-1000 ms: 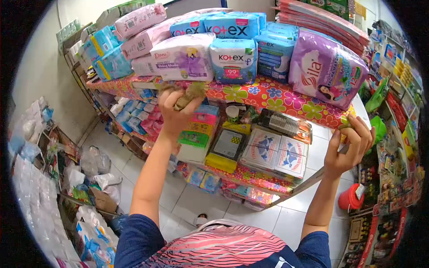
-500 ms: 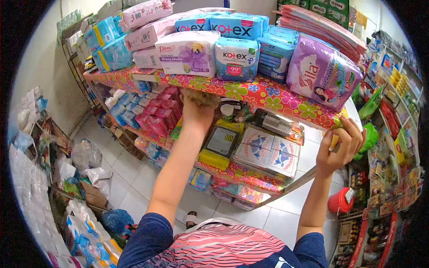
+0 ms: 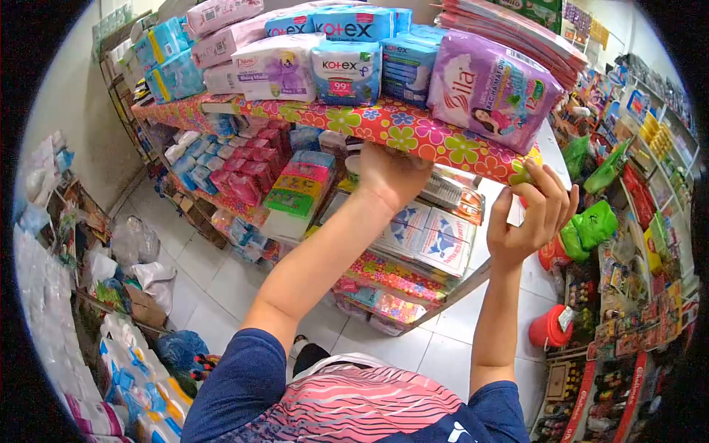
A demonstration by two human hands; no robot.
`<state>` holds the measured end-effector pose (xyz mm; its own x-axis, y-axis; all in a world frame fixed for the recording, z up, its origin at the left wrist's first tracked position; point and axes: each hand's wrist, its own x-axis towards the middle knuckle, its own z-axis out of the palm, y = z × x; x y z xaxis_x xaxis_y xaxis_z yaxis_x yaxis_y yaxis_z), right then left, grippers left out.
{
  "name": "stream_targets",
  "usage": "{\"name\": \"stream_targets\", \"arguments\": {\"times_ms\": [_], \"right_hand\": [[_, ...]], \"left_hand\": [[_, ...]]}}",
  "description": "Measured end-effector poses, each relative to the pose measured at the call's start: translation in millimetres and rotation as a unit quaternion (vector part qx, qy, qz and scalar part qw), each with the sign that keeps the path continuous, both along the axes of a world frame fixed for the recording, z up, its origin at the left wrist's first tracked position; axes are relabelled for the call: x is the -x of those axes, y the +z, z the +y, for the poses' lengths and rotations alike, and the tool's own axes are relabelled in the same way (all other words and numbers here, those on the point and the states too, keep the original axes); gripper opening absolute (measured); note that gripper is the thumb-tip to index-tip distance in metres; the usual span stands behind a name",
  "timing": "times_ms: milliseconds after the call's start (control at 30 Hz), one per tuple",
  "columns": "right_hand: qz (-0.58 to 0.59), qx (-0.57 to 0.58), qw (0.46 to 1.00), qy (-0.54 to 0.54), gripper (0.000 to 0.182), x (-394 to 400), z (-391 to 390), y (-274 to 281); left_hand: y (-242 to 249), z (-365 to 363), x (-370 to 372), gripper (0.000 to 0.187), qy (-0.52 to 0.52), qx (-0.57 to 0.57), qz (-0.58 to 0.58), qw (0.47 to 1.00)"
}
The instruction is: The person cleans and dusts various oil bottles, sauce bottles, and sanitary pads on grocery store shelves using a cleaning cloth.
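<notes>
My left hand [image 3: 391,177] reaches in under the front edge of the upper shelf [image 3: 362,122], which has a flowered red covering. Its fingers are mostly hidden by that edge; a trace of a brown fuzzy bundle, perhaps a rag, shows at their top. My right hand [image 3: 530,218] grips the shelf's right front corner, with the fingertips on the flowered edge and the thumb below. Just above that corner stands a purple Sila pack [image 3: 491,92]. Left of it are blue Kotex packs [image 3: 347,74] and a white and purple Diana pack [image 3: 277,70].
On the lower shelf lie pink packs [image 3: 247,162], a stack of colourful packs [image 3: 299,193] and printed white-and-blue packets [image 3: 432,236]. A red bucket [image 3: 548,327] stands on the tiled floor. Stocked shelves [image 3: 628,317] line the right; wrapped rolls and bags [image 3: 144,376] crowd the left.
My left hand has moved right along the underside of the shelf edge, and the brown bundle is now nearly hidden. My right hand stays at the corner. The view has shifted.
</notes>
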<state>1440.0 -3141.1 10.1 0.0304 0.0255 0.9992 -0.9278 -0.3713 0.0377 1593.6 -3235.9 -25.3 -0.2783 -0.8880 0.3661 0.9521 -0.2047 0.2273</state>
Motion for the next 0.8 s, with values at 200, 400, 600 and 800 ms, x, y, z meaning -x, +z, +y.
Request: {"name": "stream_targets", "arguments": {"times_ms": [200, 400, 600, 800], "right_hand": [[-0.003, 0.006, 1.0, 0.026, 0.009, 1.8, -0.7, -0.6], [0.006, -0.001, 1.0, 0.029, 0.009, 2.9, 4.4, 2.2], [0.005, 0.005, 0.999, 0.046, 0.011, 6.3, 1.1, 0.6], [0.007, -0.001, 0.999, 0.036, 0.011, 4.2, 2.8, -0.2]], "left_hand": [[30.7, 49.6, 38.8, 0.027, -0.096, -0.042, 0.024, 0.994], [21.6, 54.5, 66.5, 0.034, -0.293, 0.028, 0.1, 0.95], [39.8, 54.9, 27.3, 0.035, -0.115, -0.051, -0.021, 0.992], [16.9, 4.2, -82.2, 0.042, -0.138, 0.053, 0.087, 0.985]]}}
